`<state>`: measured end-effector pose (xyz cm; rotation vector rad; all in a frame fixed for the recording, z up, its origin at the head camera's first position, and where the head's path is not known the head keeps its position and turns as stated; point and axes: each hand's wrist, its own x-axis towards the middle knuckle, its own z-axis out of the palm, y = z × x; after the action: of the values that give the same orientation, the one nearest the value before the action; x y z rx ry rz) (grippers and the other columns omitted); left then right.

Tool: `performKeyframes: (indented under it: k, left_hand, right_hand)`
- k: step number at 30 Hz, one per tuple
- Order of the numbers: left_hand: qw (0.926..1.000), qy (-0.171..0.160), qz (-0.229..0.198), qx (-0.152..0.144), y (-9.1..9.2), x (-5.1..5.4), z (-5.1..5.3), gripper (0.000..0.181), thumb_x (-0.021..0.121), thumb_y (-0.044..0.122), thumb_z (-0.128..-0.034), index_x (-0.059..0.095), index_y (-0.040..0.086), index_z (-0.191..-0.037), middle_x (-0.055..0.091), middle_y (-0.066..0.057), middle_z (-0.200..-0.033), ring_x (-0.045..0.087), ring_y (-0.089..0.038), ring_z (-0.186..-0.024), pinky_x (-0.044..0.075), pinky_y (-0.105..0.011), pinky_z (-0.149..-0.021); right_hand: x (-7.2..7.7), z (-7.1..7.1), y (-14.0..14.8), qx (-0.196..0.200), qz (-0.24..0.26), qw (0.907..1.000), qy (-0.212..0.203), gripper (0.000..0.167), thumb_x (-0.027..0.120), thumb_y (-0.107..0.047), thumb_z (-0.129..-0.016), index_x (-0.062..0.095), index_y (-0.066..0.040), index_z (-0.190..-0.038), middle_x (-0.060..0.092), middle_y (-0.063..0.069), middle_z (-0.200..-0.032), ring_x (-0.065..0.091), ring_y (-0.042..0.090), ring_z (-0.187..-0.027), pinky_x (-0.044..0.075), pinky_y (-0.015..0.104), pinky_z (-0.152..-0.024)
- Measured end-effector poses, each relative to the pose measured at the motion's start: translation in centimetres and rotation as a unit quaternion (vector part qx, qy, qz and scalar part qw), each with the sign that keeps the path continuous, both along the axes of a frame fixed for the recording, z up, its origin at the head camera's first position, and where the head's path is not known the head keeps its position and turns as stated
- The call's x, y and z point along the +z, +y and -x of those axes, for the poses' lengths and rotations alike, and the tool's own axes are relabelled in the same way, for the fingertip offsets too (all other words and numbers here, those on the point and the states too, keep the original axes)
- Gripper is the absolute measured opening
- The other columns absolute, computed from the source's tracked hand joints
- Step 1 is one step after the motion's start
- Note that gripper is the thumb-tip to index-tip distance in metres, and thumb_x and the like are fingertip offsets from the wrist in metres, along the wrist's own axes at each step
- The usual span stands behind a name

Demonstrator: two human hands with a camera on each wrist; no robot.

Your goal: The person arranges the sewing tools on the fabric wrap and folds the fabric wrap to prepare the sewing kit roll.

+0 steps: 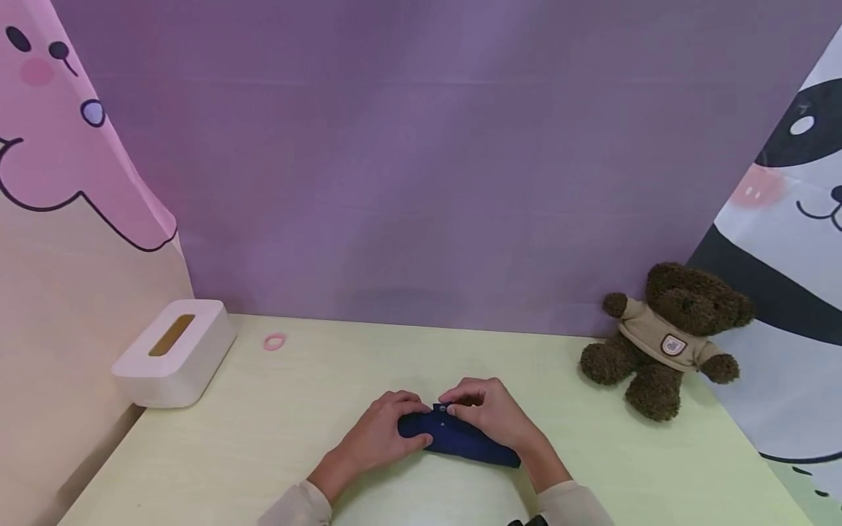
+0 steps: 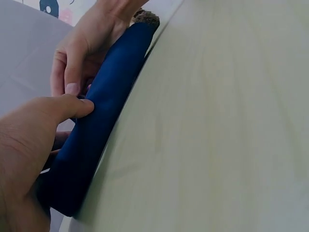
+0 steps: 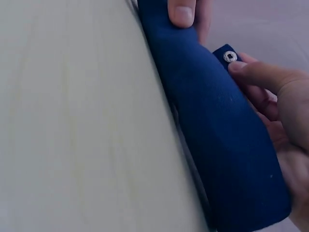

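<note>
A long navy blue fabric bundle, folded or rolled, lies across the front of the table; its exact kind is not clear. My left hand grips its left part, the thumb on the near face and the fingers behind. From the far side my right hand pinches a short fabric tab that sticks up from the upper edge. On that tab sits a round silver snap button, beside the right thumb tip. In the left wrist view the fabric hides part of the right fingers.
A white tissue box stands at the table's left edge, with a small pink ring to its right. At the back right sits a brown teddy bear in a beige shirt. A purple curtain hangs behind the table.
</note>
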<state>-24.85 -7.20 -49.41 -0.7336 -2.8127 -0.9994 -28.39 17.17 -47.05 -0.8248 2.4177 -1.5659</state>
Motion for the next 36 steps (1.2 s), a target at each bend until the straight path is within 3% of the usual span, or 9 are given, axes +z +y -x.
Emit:
performKeyframes:
  k: [7, 22, 29, 36]
  left_hand:
    - [1.0000, -0.009, -0.003, 0.002, -0.1, 0.2, -0.2, 0.040, 0.077, 0.042, -0.0881, 0.076, 0.022, -0.122, 0.068, 0.000, -0.131, 0.059, -0.024, -0.125, 0.048, -0.051, -0.108]
    - [0.9998, 0.002, -0.020, -0.007, 0.1, 0.1, -0.2, 0.039, 0.078, 0.040, -0.0877, 0.077, 0.020, -0.121, 0.069, -0.001, -0.127, 0.061, -0.024, -0.120, 0.050, -0.048, -0.105]
    - [0.9998, -0.005, -0.021, -0.006, 0.0, -0.1, -0.1, 0.038, 0.078, 0.042, -0.0880, 0.076, 0.022, -0.121, 0.068, 0.001, -0.128, 0.060, -0.022, -0.120, 0.050, -0.047, -0.104]
    - [0.9995, -0.020, -0.024, -0.008, -0.1, -0.2, 0.1, 0.040, 0.078, 0.044, -0.0883, 0.075, 0.024, -0.123, 0.067, 0.001, -0.130, 0.059, -0.022, -0.122, 0.048, -0.051, -0.105]
  right_hand:
    - [-1.1, -0.2, 0.6, 0.037, 0.017, 0.9990, -0.020, 0.016, 0.072, -0.008, -0.095, 0.079, -0.006, -0.109, 0.075, 0.016, -0.102, 0.066, 0.014, -0.087, 0.054, 0.023, -0.077]
    - [-1.4, -0.1, 0.8, 0.039, 0.011, 0.9984, -0.039, 0.018, 0.066, -0.018, -0.101, 0.079, -0.010, -0.110, 0.074, 0.014, -0.107, 0.067, 0.012, -0.095, 0.054, 0.021, -0.082]
    - [-1.4, 0.2, 0.5, 0.037, 0.007, 0.9962, -0.078, 0.018, 0.072, -0.020, -0.097, 0.080, -0.010, -0.110, 0.075, 0.015, -0.109, 0.069, 0.015, -0.097, 0.056, 0.022, -0.082]
    - [-1.3, 0.2, 0.4, 0.047, 0.000, 0.9953, -0.085, 0.018, 0.075, -0.018, -0.095, 0.080, -0.011, -0.110, 0.075, 0.014, -0.111, 0.069, 0.019, -0.099, 0.055, 0.022, -0.086]
